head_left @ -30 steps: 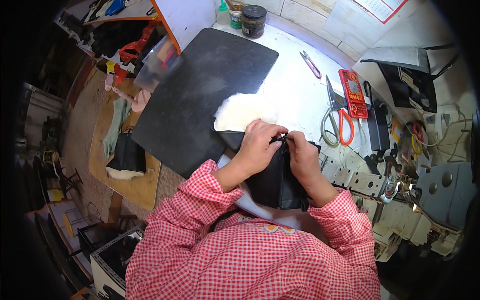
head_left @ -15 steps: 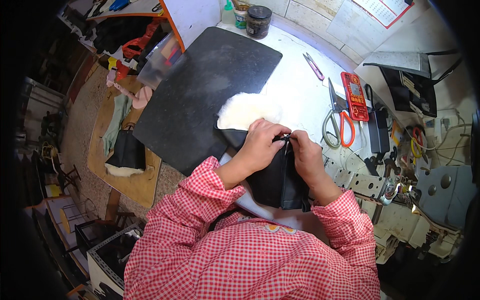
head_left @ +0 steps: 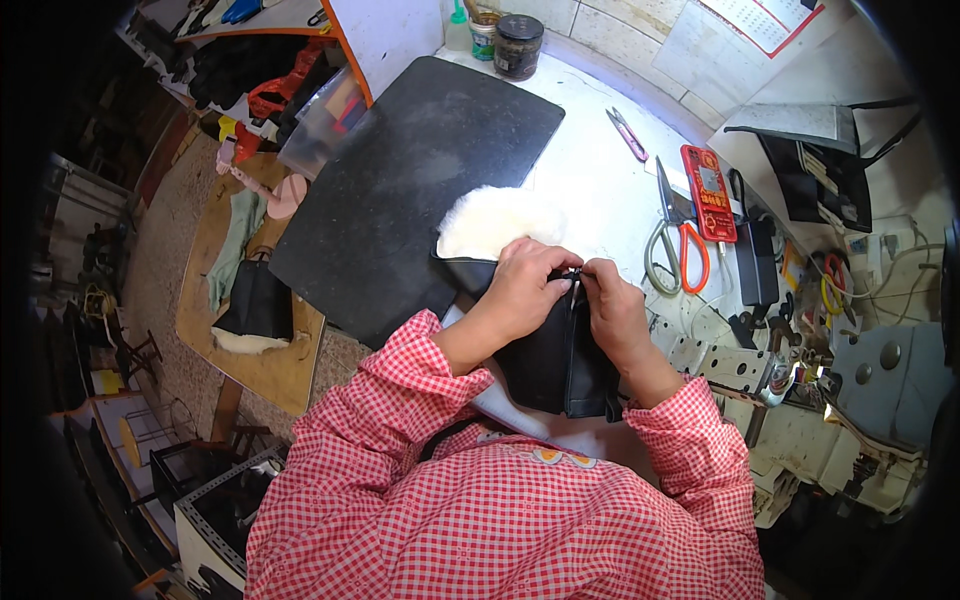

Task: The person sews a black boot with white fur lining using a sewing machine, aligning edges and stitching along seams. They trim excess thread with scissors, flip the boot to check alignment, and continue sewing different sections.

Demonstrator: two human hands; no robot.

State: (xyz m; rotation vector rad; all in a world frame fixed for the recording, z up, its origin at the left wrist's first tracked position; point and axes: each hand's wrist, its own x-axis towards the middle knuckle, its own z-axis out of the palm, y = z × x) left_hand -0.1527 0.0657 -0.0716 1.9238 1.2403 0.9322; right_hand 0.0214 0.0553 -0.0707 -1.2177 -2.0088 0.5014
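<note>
A black leather boot upper (head_left: 535, 372) with a zipper (head_left: 572, 345) down its side lies between my hands at the near edge of the white table. Cream fleece lining (head_left: 495, 222) bulges from its far end. My left hand (head_left: 527, 285) rests on the upper, thumb and forefinger pinching its edge at the zipper's top. From the other side, my right hand (head_left: 612, 308) pinches the same edge, its fingertips almost touching the left ones. What exactly sits between the fingertips is too small to make out.
A black mat (head_left: 420, 170) covers the table's left part. Right of my hands lie large scissors (head_left: 676, 235), small thread snips (head_left: 627, 135) and a red phone (head_left: 709, 193). A sewing machine (head_left: 870, 385) stands at right. Another black fleece-lined piece (head_left: 257, 305) lies on a wooden board.
Both hands keep their pinch at the top of the zipper. The view has shifted very slightly; otherwise hardly anything has moved.
</note>
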